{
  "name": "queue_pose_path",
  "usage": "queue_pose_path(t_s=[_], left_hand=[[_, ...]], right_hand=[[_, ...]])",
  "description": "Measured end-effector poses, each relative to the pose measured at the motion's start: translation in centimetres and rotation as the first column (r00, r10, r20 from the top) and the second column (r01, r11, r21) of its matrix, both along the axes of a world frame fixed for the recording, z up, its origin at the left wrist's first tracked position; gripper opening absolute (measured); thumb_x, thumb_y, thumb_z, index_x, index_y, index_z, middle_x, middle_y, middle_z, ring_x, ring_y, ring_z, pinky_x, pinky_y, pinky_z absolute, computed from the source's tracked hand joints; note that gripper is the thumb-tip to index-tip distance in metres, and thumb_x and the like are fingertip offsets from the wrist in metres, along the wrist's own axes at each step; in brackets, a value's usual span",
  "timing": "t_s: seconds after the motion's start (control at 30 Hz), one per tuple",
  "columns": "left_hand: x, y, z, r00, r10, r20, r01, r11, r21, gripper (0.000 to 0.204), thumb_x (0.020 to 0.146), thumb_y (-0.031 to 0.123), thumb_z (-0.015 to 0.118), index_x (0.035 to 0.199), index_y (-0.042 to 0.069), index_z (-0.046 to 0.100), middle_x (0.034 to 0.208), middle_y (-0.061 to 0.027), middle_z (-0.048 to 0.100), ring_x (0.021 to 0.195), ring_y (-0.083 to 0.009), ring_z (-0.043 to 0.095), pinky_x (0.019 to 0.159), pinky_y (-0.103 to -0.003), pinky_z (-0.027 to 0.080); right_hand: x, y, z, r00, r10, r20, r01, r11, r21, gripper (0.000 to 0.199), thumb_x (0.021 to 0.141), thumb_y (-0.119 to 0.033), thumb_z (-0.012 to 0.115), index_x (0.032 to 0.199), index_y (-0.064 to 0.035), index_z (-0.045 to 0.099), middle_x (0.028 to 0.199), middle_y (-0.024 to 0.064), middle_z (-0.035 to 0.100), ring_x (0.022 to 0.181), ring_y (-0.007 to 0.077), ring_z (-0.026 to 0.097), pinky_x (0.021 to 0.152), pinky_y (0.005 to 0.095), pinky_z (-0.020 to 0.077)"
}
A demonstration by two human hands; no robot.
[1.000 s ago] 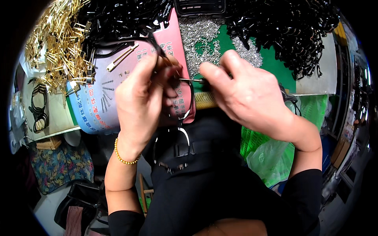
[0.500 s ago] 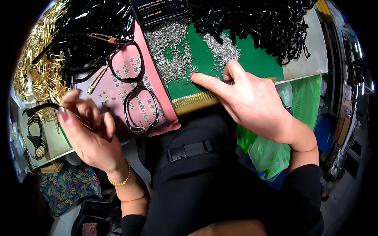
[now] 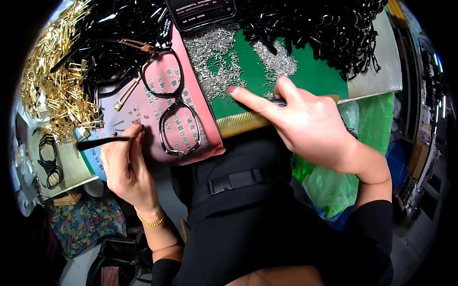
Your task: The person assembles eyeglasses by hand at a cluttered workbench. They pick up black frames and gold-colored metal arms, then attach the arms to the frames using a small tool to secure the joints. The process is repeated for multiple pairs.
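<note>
My left hand pinches a thin black temple arm that sticks out to the left, beside a pink paper sheet. A black glasses frame lies on that sheet. My right hand rests on the green mat; its forefinger points left at a heap of small silver pins. The hand also holds a dark tool, mostly hidden under the fingers.
Gold metal temple pieces are piled at the left. Black plastic parts heap along the back. A phone lies at the top. Finished black frames sit far left. Green plastic bags hang by my right knee.
The glasses frame left my hands and now lies on the pink sheet. My left hand moved down-left holding the black arm. My right forefinger reached toward the silver pins.
</note>
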State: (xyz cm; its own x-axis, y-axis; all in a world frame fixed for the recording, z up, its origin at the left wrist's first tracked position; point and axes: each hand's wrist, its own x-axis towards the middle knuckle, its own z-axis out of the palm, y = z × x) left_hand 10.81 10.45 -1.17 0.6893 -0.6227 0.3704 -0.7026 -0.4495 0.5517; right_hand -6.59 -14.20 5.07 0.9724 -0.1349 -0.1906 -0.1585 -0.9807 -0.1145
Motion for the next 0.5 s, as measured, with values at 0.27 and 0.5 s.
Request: queue_pose_path(t_s=[0.27, 0.5], left_hand=[[-3.7, -0.3, 0.5, 0.924, -0.382, 0.004, 0.379, 0.915, -0.14, 0.028, 0.082, 0.001, 0.077, 0.099, 0.006, 0.055, 0.095, -0.013, 0.077, 0.102, -0.0376, 0.072, 0.104, -0.062, 0.047], [-2.4, -0.9, -1.4, 0.927, -0.364, -0.091, 0.327, 0.903, -0.28, 0.023, 0.079, -0.002, 0.078, 0.093, 0.001, 0.061, 0.096, -0.0131, 0.072, 0.099, -0.035, 0.071, 0.103, -0.05, 0.051]], right_hand=[[1.5, 1.9, 0.5, 0.974, 0.076, 0.215, -0.158, 0.905, 0.395, 0.06, 0.079, -0.002, 0.068, 0.135, -0.0235, 0.062, 0.129, 0.0028, 0.062, 0.074, 0.0213, 0.064, 0.057, 0.0294, 0.0551], [3.0, 1.8, -1.5, 0.956, 0.22, 0.194, -0.273, 0.909, 0.315, 0.066, 0.075, -0.002, 0.07, 0.137, -0.0216, 0.062, 0.14, -0.0048, 0.06, 0.072, 0.0182, 0.056, 0.048, 0.0248, 0.0503]])
